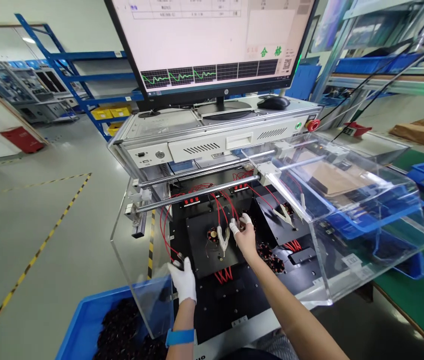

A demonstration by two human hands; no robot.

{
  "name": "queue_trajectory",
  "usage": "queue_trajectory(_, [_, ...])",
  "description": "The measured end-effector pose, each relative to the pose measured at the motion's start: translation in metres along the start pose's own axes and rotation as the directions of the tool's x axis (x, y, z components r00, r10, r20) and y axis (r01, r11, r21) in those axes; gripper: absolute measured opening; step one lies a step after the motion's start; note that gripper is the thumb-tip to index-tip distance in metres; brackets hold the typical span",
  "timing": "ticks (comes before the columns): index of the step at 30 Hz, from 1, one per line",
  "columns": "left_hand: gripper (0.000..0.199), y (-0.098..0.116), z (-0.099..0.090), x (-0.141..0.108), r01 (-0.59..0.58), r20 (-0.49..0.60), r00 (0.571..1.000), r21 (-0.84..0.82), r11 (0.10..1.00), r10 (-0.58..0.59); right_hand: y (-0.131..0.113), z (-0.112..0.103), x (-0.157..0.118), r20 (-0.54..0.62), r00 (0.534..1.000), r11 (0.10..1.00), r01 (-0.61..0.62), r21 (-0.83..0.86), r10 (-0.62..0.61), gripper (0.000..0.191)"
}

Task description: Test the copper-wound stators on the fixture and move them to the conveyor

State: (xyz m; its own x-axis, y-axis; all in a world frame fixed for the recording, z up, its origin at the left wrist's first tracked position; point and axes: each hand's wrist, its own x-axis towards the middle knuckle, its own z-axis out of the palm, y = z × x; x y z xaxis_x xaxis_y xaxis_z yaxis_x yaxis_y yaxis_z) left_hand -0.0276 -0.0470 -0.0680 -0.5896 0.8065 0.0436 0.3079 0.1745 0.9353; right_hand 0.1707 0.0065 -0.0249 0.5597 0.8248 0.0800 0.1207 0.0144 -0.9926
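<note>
My left hand (183, 280), in a white glove, is at the left edge of the black test plate (204, 295); its fingers are curled near a small dark object at the end of a red wire. My right hand (245, 234), with white finger covers on thumb and fingertips, reaches over the black panel, its fingers curved round a dark coil partly hidden behind them. Left of it, a white clip (223, 241) lies beside a round coil (213, 235). Another white clip (284, 215) rests on the right panel. Several dark coils (271, 257) are piled between the panels.
A clear hinged cover (369, 240) stands over the right side. Metal rods (200, 192) cross above the plate. A blue bin (80, 325) of dark parts is at lower left. The monitor (204, 40) stands behind.
</note>
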Motion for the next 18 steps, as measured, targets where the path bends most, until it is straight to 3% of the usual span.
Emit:
queue_trajectory(2, [0.028,-0.003,-0.003,0.006,0.063,0.010,0.998,-0.009,0.998,-0.063,-0.007,-0.003,-0.011,0.091,0.949,0.926,0.314,-0.209,-0.301,0.050])
queue_trajectory(3, [0.027,0.001,-0.006,0.007,0.082,0.020,0.996,-0.025,0.996,-0.082,-0.013,-0.004,-0.016,0.222,0.879,0.846,0.469,-0.253,-0.421,0.043])
queue_trajectory(4, [0.027,0.008,-0.009,0.006,0.098,0.063,0.994,-0.070,0.993,-0.094,-0.019,-0.003,-0.021,0.390,0.775,0.752,0.609,-0.252,-0.497,0.036])
queue_trajectory(6, [0.029,0.027,-0.017,0.001,0.166,0.238,0.966,-0.267,0.949,-0.102,-0.031,0.001,-0.027,0.695,0.498,0.554,0.815,-0.170,-0.518,0.027])
queue_trajectory(7, [0.030,0.037,-0.020,-0.002,0.232,0.340,0.936,-0.393,0.890,-0.094,-0.035,0.004,-0.028,0.788,0.379,0.469,0.873,-0.131,-0.485,0.024])
queue_trajectory(8, [0.031,0.046,-0.021,-0.004,0.306,0.420,0.904,-0.505,0.807,-0.080,-0.037,0.008,-0.028,0.842,0.300,0.402,0.909,-0.110,-0.448,0.020])
queue_trajectory(9, [0.032,0.053,-0.021,-0.004,0.366,0.457,0.886,-0.589,0.721,-0.076,-0.038,0.012,-0.027,0.873,0.255,0.356,0.929,-0.103,-0.414,0.016])
queue_trajectory(11, [0.033,0.061,-0.015,0.000,0.391,0.404,0.906,-0.683,0.617,-0.127,-0.039,0.019,-0.025,0.905,0.212,0.309,0.946,-0.095,-0.370,0.011])
queue_trajectory(14, [0.036,0.057,0.001,0.012,0.325,0.236,0.946,-0.723,0.610,-0.224,-0.039,0.024,-0.021,0.924,0.177,0.305,0.950,-0.069,-0.339,0.014])
queue_trajectory(18, [0.037,0.049,0.015,0.018,0.310,0.198,0.950,-0.708,0.635,-0.242,-0.045,0.022,-0.017,0.923,0.177,0.357,0.933,-0.047,-0.341,0.017])
